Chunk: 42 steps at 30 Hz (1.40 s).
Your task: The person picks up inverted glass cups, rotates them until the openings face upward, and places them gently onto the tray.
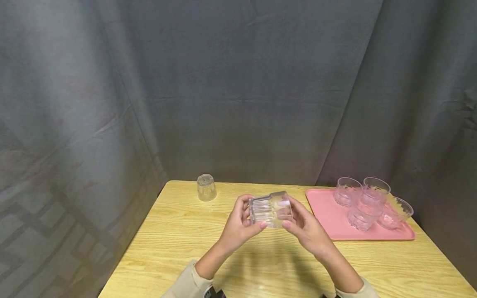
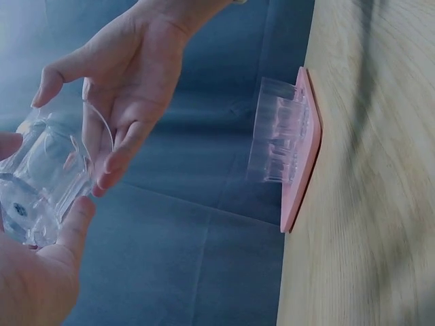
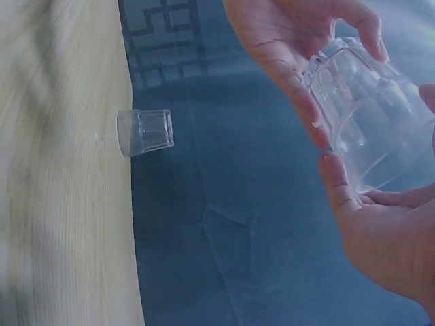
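Both hands hold one clear faceted drinking glass (image 1: 271, 210) on its side above the table, its base toward the left and its rim toward the right. My left hand (image 1: 239, 225) grips the base end, thumb at the near side. At the rim end, my right hand (image 1: 311, 231) holds the glass between thumb and fingers. The left wrist view shows the thick base of the glass (image 2: 34, 197) turned toward the camera. Another clear glass (image 1: 206, 188) stands upside down near the table's far left corner, also visible in the right wrist view.
A pink tray (image 1: 328, 221) lies on the right side of the wooden table (image 1: 179, 231), bearing several clear glasses (image 1: 367, 211) set close together. Grey curtains (image 1: 238, 103) hang behind the table and along its sides.
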{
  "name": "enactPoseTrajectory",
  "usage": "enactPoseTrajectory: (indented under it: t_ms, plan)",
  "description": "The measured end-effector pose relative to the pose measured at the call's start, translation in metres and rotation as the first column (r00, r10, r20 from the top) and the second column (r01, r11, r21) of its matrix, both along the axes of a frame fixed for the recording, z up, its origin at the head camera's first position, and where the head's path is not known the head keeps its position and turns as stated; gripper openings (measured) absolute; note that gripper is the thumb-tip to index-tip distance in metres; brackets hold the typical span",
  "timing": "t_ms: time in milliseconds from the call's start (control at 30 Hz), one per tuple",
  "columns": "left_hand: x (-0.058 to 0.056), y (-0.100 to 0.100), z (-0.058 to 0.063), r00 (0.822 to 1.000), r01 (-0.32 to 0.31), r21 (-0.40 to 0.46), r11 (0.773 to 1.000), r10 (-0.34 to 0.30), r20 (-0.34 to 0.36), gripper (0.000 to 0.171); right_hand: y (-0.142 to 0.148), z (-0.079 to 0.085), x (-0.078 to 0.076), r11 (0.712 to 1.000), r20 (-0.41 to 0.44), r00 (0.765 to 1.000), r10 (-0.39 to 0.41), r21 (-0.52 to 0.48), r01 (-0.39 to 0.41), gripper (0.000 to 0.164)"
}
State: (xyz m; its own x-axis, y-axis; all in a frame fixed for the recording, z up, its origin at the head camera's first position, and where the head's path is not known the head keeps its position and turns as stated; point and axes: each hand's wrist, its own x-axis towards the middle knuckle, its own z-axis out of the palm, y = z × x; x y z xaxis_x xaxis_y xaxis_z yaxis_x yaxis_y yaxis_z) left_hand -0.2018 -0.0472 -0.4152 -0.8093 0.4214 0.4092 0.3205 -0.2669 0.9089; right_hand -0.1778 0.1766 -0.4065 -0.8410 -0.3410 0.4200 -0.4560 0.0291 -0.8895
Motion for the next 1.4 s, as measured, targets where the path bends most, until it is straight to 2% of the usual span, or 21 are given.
enactPoseTrajectory:
  t_ms: [367,667,900,1133,1400]
  plan:
    - [-0.012,0.009,-0.007,0.999,-0.017,-0.122,0.992,0.021,0.026,0.068,0.013,0.002,-0.006,0.996,-0.041,0.997,-0.072,0.055,0.075,0.066]
    - [-0.026,0.023,-0.018,0.998,-0.013,-0.18,0.984,0.025,0.064,0.068,0.027,0.005,-0.015,0.966,-0.106,0.978,-0.179,0.17,0.195,0.064]
    - [-0.038,0.036,-0.026,0.996,0.0,-0.198,0.98,0.018,0.087,0.065,0.038,0.008,-0.022,0.922,-0.088,0.961,-0.264,0.271,0.278,0.063]
    - [-0.049,0.047,-0.034,0.992,-0.07,-0.319,0.945,0.101,0.081,0.066,0.051,0.009,-0.031,0.877,-0.069,0.948,-0.309,0.365,0.313,0.065]
    - [-0.057,0.063,-0.046,0.991,-0.099,-0.41,0.907,0.126,0.04,0.057,0.069,0.013,-0.041,0.801,-0.048,0.918,-0.394,0.471,0.369,0.067]
